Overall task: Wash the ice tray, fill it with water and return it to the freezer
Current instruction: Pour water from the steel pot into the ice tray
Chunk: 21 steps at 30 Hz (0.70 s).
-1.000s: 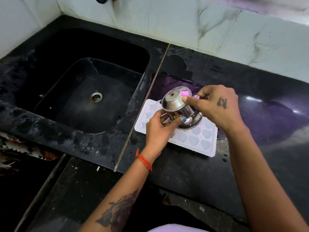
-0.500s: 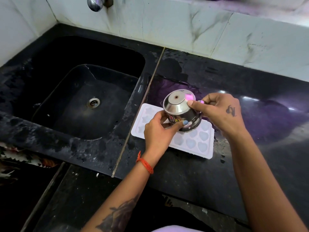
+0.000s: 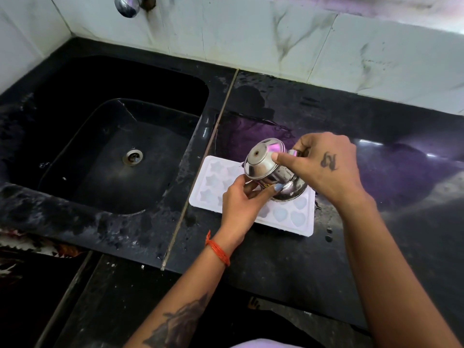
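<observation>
A white ice tray (image 3: pixel 296 217) with star and heart moulds lies flat on the black counter, just right of the sink. Over its middle a small steel pot (image 3: pixel 266 167) is tipped far over, its base facing up and left and its mouth down toward the tray. My right hand (image 3: pixel 324 167) grips the pot by its handle side, thumb pressed on the pot's wall. My left hand (image 3: pixel 243 199) holds the pot's lower rim with thumb and curled fingers. Part of the tray is hidden under the pot and my left hand.
A black sink (image 3: pixel 120 151) with a steel drain (image 3: pixel 132 156) lies to the left. A tap (image 3: pixel 126 5) juts from the tiled wall at the top left. The wet black counter (image 3: pixel 376 222) stretches right, with water drops beside the tray.
The view has shifted slightly. The pot stays tipped over the tray in both hands, with hardly any movement.
</observation>
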Each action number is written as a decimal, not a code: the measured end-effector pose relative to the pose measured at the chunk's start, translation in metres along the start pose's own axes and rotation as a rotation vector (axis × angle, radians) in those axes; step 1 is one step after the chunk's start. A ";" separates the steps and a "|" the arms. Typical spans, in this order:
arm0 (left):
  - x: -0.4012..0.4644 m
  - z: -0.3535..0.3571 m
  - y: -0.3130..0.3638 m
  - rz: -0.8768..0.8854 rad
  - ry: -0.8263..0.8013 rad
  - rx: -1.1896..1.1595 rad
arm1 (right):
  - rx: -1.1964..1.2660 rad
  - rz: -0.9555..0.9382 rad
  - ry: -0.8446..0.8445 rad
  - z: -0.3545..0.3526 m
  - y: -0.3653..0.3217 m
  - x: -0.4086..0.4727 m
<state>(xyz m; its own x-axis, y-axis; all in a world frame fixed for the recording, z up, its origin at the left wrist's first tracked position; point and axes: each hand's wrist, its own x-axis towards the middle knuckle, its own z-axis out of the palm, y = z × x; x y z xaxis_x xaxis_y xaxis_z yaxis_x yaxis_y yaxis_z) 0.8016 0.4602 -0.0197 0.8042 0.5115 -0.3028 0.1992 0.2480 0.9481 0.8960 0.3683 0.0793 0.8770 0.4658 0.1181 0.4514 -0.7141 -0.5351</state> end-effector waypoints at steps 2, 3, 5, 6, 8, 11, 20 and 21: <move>0.000 0.001 0.000 -0.006 -0.011 -0.011 | -0.023 -0.007 -0.006 0.000 0.000 0.000; 0.000 0.001 0.000 -0.007 -0.014 -0.014 | -0.037 -0.012 -0.006 0.000 0.000 0.000; 0.000 0.002 0.001 -0.009 -0.012 -0.018 | -0.049 -0.020 0.000 -0.001 0.000 0.000; 0.000 0.002 0.001 -0.009 -0.009 -0.019 | -0.048 -0.020 0.001 -0.001 0.000 0.000; 0.000 0.003 0.002 -0.005 -0.001 -0.016 | -0.039 -0.012 0.003 -0.002 0.001 0.000; -0.002 0.005 0.005 0.017 0.032 0.024 | 0.013 0.007 0.006 -0.003 0.005 0.001; -0.004 0.012 0.016 0.134 0.177 0.340 | 0.377 0.226 -0.018 -0.001 0.030 0.001; -0.004 0.013 0.016 0.136 0.172 0.343 | 0.383 0.236 -0.015 -0.002 0.030 0.000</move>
<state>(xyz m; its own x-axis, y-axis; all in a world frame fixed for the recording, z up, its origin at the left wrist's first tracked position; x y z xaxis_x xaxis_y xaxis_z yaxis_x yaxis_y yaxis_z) 0.8088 0.4516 -0.0019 0.7361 0.6584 -0.1569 0.2963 -0.1050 0.9493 0.9102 0.3457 0.0645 0.9447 0.3233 -0.0549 0.1433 -0.5578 -0.8175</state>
